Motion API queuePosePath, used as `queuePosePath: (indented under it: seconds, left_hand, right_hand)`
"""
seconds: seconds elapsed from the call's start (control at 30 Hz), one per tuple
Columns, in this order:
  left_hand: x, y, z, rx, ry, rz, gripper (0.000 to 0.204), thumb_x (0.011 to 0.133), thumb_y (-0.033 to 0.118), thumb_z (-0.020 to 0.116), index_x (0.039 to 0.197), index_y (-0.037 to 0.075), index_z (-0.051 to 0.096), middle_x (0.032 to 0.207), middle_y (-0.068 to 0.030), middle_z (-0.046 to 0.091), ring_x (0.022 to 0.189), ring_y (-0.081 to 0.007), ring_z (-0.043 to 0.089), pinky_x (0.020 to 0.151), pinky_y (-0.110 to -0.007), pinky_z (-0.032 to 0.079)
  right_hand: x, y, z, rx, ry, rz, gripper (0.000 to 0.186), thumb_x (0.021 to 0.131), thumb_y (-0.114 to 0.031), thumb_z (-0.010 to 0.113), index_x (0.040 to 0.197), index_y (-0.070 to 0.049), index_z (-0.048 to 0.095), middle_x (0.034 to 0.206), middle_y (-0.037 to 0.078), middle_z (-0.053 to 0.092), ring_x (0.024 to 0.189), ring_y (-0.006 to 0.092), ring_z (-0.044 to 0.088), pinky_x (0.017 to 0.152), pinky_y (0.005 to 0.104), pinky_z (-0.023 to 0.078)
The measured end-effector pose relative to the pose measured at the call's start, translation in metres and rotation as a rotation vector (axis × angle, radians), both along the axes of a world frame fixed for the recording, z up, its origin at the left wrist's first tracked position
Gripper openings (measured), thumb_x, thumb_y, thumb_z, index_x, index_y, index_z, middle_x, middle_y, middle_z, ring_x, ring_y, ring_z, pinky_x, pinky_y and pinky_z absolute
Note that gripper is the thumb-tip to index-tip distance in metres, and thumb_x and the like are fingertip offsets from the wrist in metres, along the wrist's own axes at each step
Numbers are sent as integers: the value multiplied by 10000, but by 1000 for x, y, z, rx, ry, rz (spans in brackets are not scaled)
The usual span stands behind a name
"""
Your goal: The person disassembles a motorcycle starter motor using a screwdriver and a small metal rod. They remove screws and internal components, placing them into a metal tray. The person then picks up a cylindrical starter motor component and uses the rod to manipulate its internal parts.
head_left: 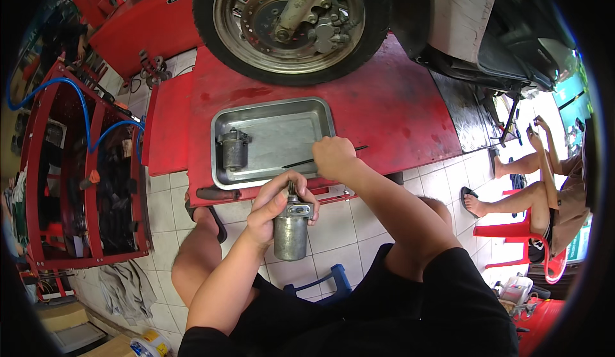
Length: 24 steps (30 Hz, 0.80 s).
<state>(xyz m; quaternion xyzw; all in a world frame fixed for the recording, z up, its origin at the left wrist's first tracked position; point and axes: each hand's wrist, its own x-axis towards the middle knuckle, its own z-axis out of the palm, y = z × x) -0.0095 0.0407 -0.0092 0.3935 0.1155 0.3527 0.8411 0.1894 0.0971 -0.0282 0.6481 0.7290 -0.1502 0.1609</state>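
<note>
My left hand [264,215] is closed round the upper end of a starter motor [291,234], a grey metal cylinder with a flange and a thin shaft on top. It hangs upright in front of the tray's near edge. In my right hand [334,157], a fist over the near right corner of the steel tray [275,179], is a thin black rod [298,163]. The rod sticks out on both sides of the fist; its kind I cannot make out. A second starter motor [235,152] stands in the left part of the tray.
The tray lies on a red platform [397,126], under a motorcycle wheel [288,75]. A dark-handled tool [218,193] lies at the platform's near edge. At left stand a red rack [90,254] and a blue hose [83,104]. Another person [538,197] sits at right. A blue stool [339,280] is below me.
</note>
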Motion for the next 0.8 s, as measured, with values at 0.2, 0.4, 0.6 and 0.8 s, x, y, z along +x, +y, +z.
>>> queuePosePath:
  seconds: [0.2,0.4,0.6,0.8]
  left_hand:
    - [3,0,-3,-22,8,10,600,878,592,674,1036,63,440,836,-252,634,723,-286,602,738,-420,505]
    - [3,2,-4,-66,-45,5,593,886,600,663,1046,72,445,830,-246,627,709,-279,585,726,-416,493]
    - [3,2,-5,-107,-110,1,576,907,610,631,1049,80,456,831,-230,629,701,-270,563,720,-422,469]
    - [5,1,-8,-151,-181,3,549,930,575,620,1050,62,466,838,-246,637,723,-280,589,718,-408,484]
  right_hand:
    - [4,2,3,73,66,-23,256,781,-188,782,1004,-65,761,1039,151,747,998,321,734,837,418,596]
    - [31,13,23,154,617,-109,270,729,-149,741,942,19,749,875,214,738,880,362,730,823,413,586]
    - [45,3,29,356,826,-102,223,830,-87,712,1020,25,740,902,227,725,859,398,707,825,424,552]
    - [55,-20,64,243,728,-102,181,845,-50,726,1015,8,749,880,251,699,815,401,693,757,429,529]
